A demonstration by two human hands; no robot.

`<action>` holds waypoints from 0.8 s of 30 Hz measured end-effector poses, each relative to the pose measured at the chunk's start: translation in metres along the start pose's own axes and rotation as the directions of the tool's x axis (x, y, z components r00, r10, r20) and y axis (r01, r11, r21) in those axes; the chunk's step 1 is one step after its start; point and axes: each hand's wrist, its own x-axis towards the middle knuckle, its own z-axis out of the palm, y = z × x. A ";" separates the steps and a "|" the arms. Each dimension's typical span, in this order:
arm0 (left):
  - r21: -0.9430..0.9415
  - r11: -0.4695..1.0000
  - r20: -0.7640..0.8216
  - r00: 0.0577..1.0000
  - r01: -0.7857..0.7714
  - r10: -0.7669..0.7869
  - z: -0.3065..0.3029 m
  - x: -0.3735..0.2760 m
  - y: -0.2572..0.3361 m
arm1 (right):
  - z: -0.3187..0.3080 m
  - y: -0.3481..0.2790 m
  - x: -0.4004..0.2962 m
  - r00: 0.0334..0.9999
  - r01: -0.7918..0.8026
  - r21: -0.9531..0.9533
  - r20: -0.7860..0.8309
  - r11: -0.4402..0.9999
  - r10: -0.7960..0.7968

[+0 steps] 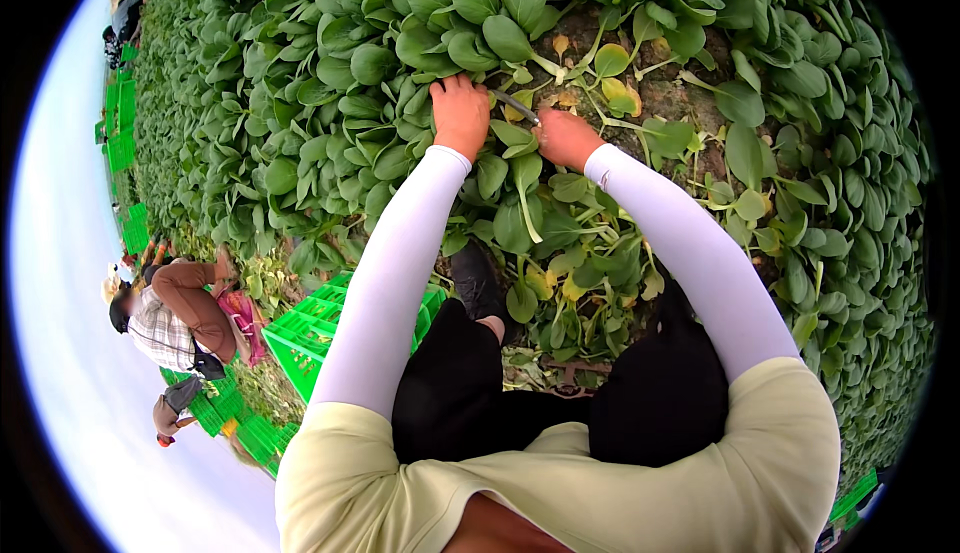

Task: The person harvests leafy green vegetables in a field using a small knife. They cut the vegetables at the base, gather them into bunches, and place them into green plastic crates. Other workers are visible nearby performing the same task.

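My right hand point(568, 138) is closed round the handle end of a curved metal blade point(517, 105), perhaps a sickle. The blade reaches left, its far part close to my left hand point(460, 114). That hand rests with bent fingers on leafy green plants like bok choy point(375, 65), at their edge; its fingertips are partly among the leaves, so its hold cannot be told. Cut plants and loose leaves point(611, 62), some yellow, lie on the brown soil to the right of the blade. More loose plants point(525, 215) lie just below my hands.
A green plastic crate point(300, 335) stands left of my legs. Beyond it a crouching person point(180, 305) in a checked shirt and other people work near stacked green crates point(259, 437). Dense plants point(862, 253) grow along the right. My dark shoe point(474, 279) is on the ground.
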 end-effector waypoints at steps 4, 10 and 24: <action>-0.113 0.992 -0.094 0.995 -0.049 0.038 0.004 -0.001 -0.006 | 0.007 0.020 -0.010 0.980 0.074 -0.098 0.191 0.992 -0.054; -0.283 0.903 -0.493 0.857 -0.324 0.153 -0.032 -0.017 -0.003 | -0.042 0.018 -0.069 0.986 -0.126 0.036 -0.110 0.991 0.129; 0.162 0.951 -0.235 0.926 -0.264 0.297 -0.064 0.086 0.031 | -0.032 0.052 -0.025 0.885 0.066 -0.446 -0.387 0.893 -0.259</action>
